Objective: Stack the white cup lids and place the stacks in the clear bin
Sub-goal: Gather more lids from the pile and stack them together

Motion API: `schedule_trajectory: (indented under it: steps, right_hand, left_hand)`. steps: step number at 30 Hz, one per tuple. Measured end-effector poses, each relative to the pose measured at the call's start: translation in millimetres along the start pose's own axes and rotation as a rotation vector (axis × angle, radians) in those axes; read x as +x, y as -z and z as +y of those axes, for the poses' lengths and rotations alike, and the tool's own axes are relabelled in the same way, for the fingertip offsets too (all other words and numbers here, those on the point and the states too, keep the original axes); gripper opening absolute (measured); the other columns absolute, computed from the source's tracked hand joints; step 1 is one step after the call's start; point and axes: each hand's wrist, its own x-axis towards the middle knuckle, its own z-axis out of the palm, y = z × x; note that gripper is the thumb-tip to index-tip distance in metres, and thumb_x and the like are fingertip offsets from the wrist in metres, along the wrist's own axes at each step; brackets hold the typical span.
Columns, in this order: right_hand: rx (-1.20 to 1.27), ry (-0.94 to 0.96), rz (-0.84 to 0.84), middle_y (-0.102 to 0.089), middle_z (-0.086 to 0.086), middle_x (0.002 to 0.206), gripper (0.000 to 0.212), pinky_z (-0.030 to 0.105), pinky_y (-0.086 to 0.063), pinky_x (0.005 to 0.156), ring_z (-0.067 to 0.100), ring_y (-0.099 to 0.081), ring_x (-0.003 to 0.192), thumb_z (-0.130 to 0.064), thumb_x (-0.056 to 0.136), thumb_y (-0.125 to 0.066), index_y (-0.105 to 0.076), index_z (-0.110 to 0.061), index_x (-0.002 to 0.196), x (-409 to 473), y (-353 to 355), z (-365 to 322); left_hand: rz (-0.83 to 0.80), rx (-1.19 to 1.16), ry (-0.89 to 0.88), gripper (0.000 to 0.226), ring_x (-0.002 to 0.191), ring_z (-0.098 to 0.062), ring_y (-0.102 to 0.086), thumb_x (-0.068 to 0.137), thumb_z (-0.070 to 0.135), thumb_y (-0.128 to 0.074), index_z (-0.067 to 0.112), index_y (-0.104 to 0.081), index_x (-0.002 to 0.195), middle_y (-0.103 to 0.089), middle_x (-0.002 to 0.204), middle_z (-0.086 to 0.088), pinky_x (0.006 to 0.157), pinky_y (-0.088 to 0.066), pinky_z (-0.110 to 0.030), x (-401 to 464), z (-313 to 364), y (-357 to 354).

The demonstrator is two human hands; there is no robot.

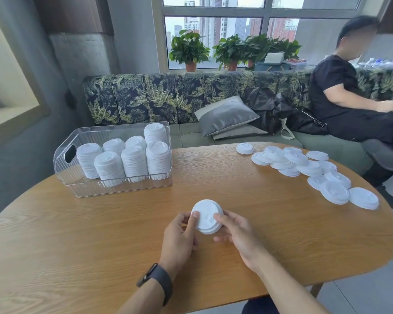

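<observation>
A short stack of white cup lids (206,215) is held over the middle of the wooden table. My left hand (179,236) grips its left side, thumb on top. Gripping its right side is my right hand (237,234), thumb on the top lid. The clear bin (77,186) stands at the table's far left and holds several tall lid stacks (132,162). Loose white lids (309,171) lie scattered along the far right of the table, some overlapping, with one lid (244,148) apart at the far edge.
The oval wooden table (100,245) ends close to me and curves off at the right. Behind it runs a leaf-patterned sofa (145,96) with grey cushions (225,116). A person in black (340,103) sits at the far right.
</observation>
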Motion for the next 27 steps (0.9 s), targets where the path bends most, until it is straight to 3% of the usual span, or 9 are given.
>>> schedule_trajectory:
  steps: [5,10,12,18,23,27]
  right_hand:
    - [-0.024,0.002,-0.004,-0.077,0.011,0.107,0.022,0.031,-0.059,0.071,0.021,-0.070,0.098,-0.028,0.101,-0.061,-0.080,-0.022,0.110,-0.8,-0.5,0.6]
    - [-0.113,0.013,-0.011,-0.077,0.007,0.096,0.033,0.031,-0.057,0.067,0.018,-0.072,0.090,-0.045,0.088,-0.064,-0.080,-0.025,0.108,-0.7,-7.8,3.7]
    - [-0.131,0.027,-0.008,-0.079,0.007,0.099,0.032,0.031,-0.057,0.069,0.017,-0.073,0.089,-0.050,0.092,-0.068,-0.080,-0.026,0.110,-0.9,-8.3,3.9]
    - [-0.138,0.035,-0.017,-0.077,-0.001,0.092,0.026,0.030,-0.057,0.069,0.010,-0.070,0.083,-0.041,0.099,-0.062,-0.079,-0.027,0.113,-3.1,-9.5,2.4]
    - [-0.129,0.017,-0.036,-0.078,0.007,0.101,0.023,0.030,-0.057,0.069,0.012,-0.070,0.087,-0.037,0.100,-0.062,-0.080,-0.029,0.113,-4.1,-8.8,-1.0]
    - [-0.126,0.012,-0.046,-0.079,0.002,0.102,0.023,0.029,-0.056,0.070,0.011,-0.072,0.088,-0.036,0.101,-0.062,-0.079,-0.032,0.114,-6.2,-7.9,-2.9]
  left_hand:
    - [-0.010,-0.020,0.035,0.038,0.051,-0.014,-0.060,0.103,0.049,-0.055,0.013,-0.066,0.099,-0.069,0.063,-0.007,0.051,-0.049,-0.023,-0.1,2.9,2.6]
    - [-0.017,-0.044,0.046,0.042,0.048,-0.015,-0.054,0.102,0.050,-0.055,0.011,-0.066,0.094,-0.061,0.056,0.001,0.047,-0.044,-0.029,0.6,2.9,3.5]
    - [-0.011,-0.048,0.045,0.041,0.047,-0.015,-0.053,0.102,0.050,-0.056,0.011,-0.066,0.094,-0.060,0.055,0.001,0.046,-0.043,-0.029,0.1,3.1,3.4]
    - [-0.005,-0.068,0.044,0.048,0.051,-0.017,-0.056,0.100,0.058,-0.054,0.011,-0.066,0.093,-0.062,0.059,0.000,0.048,-0.044,-0.032,-1.1,3.4,4.5]
    - [0.005,-0.052,0.029,0.048,0.053,-0.014,-0.057,0.098,0.060,-0.055,0.014,-0.068,0.091,-0.065,0.061,0.004,0.052,-0.045,-0.032,-0.5,1.0,4.1]
    - [0.022,-0.040,0.029,0.043,0.054,-0.010,-0.059,0.098,0.059,-0.057,0.018,-0.069,0.091,-0.068,0.064,0.007,0.053,-0.045,-0.030,-0.9,1.4,4.0]
